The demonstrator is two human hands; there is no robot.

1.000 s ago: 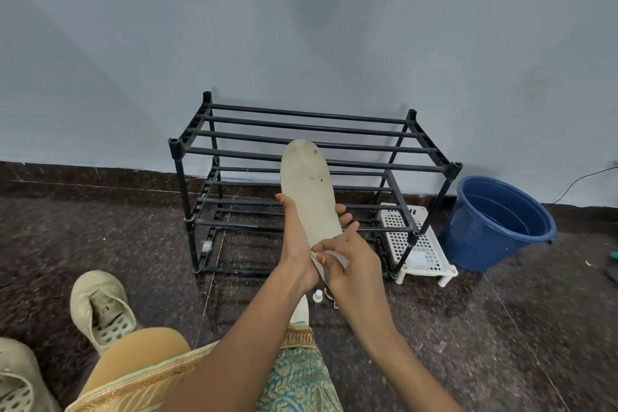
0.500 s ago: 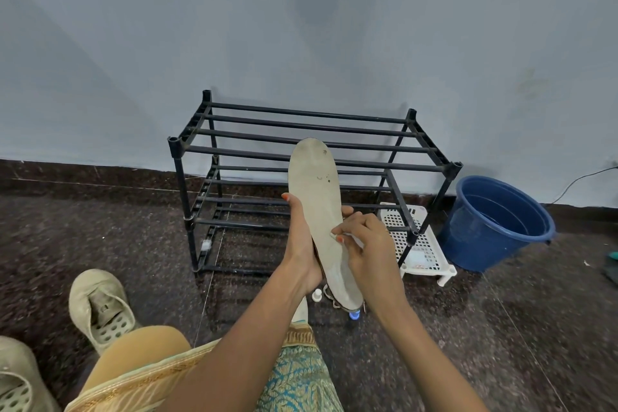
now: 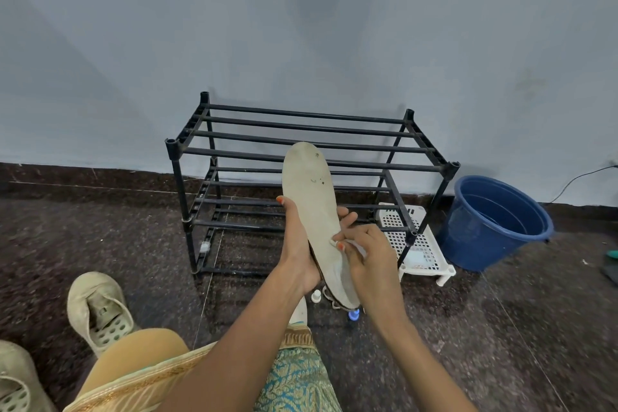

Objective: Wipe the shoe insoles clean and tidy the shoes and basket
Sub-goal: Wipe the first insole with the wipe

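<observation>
A long beige insole stands upright in front of the rack, toe end up, with a few dark specks near the toe. My left hand grips it round the middle from the left side. My right hand presses a small white wipe against the insole's lower half with curled fingers. Two beige shoes lie on the floor at the left: one beside my knee, one at the bottom corner. A white perforated basket sits under the rack's right end.
A black two-tier shoe rack stands against the pale wall. A blue bucket is on the floor to its right. Small white and blue bottle caps show under the insole. The floor is dark speckled stone.
My right hand with the wipe slid up the insole from the heel area and now sits slightly lower again; the insole tilted a little more upright.
</observation>
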